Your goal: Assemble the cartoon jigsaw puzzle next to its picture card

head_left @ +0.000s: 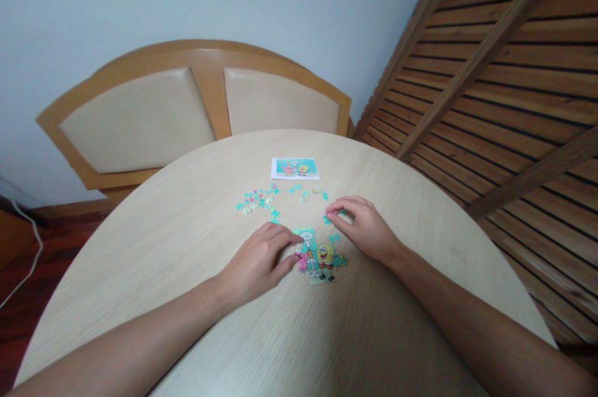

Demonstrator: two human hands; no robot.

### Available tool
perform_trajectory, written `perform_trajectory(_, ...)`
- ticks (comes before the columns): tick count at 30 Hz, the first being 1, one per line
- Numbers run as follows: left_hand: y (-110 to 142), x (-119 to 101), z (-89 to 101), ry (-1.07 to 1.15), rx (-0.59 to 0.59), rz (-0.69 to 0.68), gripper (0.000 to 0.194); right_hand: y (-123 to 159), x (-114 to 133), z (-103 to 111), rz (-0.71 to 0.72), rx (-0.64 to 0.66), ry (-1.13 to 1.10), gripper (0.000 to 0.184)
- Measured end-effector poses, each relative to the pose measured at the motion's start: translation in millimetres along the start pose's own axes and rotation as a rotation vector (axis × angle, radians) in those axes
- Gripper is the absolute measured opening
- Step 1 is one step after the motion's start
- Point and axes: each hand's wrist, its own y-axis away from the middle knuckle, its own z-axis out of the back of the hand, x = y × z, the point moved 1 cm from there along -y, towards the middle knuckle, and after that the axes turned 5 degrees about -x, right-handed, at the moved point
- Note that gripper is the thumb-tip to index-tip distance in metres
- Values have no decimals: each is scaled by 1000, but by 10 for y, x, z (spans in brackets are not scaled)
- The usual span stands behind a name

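A partly joined jigsaw puzzle (312, 257) lies on the table, showing a yellow square cartoon figure, a pale teal one and some pink. My left hand (264, 253) is at its left side, index fingertip and thumb apart, both touching or just over its edge. To the upper right, my right hand (359, 225) has thumb and index finger pinched together. A teal jigsaw piece (326, 220) shows just under those fingertips; whether it is held or lies on the table I cannot tell. Another loose teal piece (334, 238) sits between the puzzle and my right hand.
Many loose pieces (256, 199) are heaped beyond my left hand, with several more (306, 195) scattered to their right. Behind them lies a picture sheet (295, 168) with similar figures. A padded chair (215, 91) stands beyond the round table (187, 347); wooden slats (514, 73) rise at right.
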Motion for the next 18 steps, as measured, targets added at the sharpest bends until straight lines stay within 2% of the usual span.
perform_trajectory(3,-4,-15,6,23,-33,45,18,57,187,4,19,70,-131,17)
perform_trajectory(7,-5,-83,13,118,-94,112,16,167,451,-34,-63,118,-233,16)
perform_trajectory(11,-7,-136,-9,185,-93,123,13,227,598,-73,-48,135,-289,15)
perform_trajectory(15,-11,-124,1,169,-98,144,14,225,579,-45,64,183,-194,17)
perform_trajectory(18,-15,-107,42,128,-79,156,16,222,535,4,211,259,-138,32)
